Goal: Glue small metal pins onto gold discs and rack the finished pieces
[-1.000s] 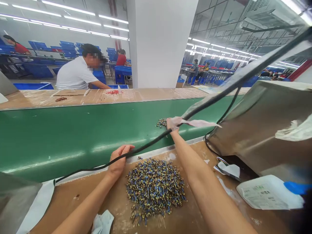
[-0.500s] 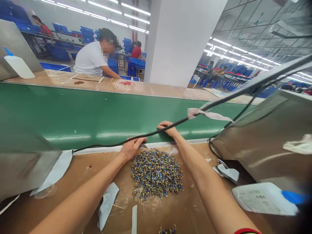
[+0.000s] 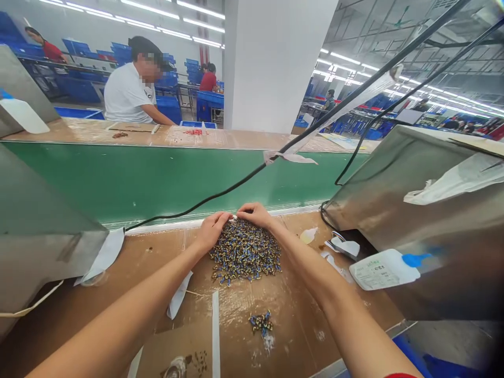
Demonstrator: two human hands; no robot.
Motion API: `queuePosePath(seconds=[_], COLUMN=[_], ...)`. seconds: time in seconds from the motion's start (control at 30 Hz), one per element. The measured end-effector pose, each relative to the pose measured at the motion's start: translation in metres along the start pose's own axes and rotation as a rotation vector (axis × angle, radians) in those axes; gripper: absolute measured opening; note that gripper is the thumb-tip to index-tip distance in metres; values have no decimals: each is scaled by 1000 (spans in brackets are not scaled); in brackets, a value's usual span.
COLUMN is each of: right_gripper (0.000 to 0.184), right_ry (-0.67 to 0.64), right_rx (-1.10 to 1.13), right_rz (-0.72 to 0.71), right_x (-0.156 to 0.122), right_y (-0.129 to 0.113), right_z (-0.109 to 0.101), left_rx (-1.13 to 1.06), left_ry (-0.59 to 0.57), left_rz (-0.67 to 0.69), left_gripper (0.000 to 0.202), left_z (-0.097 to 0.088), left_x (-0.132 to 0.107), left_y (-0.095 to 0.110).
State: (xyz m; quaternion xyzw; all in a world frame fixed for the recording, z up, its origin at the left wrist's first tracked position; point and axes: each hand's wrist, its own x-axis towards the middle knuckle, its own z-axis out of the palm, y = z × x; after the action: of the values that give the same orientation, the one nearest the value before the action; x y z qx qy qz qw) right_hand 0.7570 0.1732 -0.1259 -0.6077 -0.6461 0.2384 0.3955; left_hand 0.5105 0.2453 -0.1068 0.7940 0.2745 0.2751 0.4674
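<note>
The brown worktop point(image 3: 301, 302) fills the lower view, its far edge trimmed with a pale band along the green belt point(image 3: 118, 184); at the lower right its near edge slants away, with something blue beneath. Metal housings close it in on the left point(image 3: 43, 210) and right point(image 3: 457, 241), so the room to move lies between them, mainly on the near side of the pile. Beyond the belt are a white pillar point(image 3: 271, 68) and a person in a white shirt point(image 3: 126, 94). A black cable point(image 3: 236, 186) slants across the view from upper right to the worktop's far left edge, passing above the hands in the picture.

The pile of short blue, yellow and dark pieces point(image 3: 246, 249) lies on the worktop near its far edge, between the forearms. It is a roughly round mound; its pieces point every way, without a common long axis. A white bottle point(image 3: 384, 270) lies to the right, its blue cap toward the right housing.

The left hand point(image 3: 212, 229) rests at the pile's far left side, fingers together; the right hand point(image 3: 255, 214) curves over its far edge, fingers bent inward. Their fingertips nearly meet; whether they grip any pieces I cannot tell. A white strip point(image 3: 216, 333) and a small cluster of similar pieces point(image 3: 262, 321) lie nearer.
</note>
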Motion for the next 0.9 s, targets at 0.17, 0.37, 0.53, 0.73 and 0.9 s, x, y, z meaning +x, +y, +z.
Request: queuePosePath(seconds=[0.17, 0.37, 0.53, 0.73, 0.9], right_gripper=[32, 38, 41, 45, 49], right_ry=[-35, -139, -177, -128, -110], right_rx=[65, 99, 88, 7, -28], right_rz=[-46, -74, -90, -60, -59], right_x=[-21, -56, -85, -116, -138], right_y=[-18, -49, -63, -62, -63], right_z=[3, -5, -11, -19, -12], left_rx=[-48, -124, -166, -199, -198], left_ry=[21, -24, -60, -104, -117], left_rz=[-25, -21, -16, -8, -5], left_gripper=[32, 35, 36, 38, 37], left_z=[9, 12, 13, 18, 27], left_x=[-7, -30, -44, -54, -69], left_y=[-2, 7, 17, 27, 32])
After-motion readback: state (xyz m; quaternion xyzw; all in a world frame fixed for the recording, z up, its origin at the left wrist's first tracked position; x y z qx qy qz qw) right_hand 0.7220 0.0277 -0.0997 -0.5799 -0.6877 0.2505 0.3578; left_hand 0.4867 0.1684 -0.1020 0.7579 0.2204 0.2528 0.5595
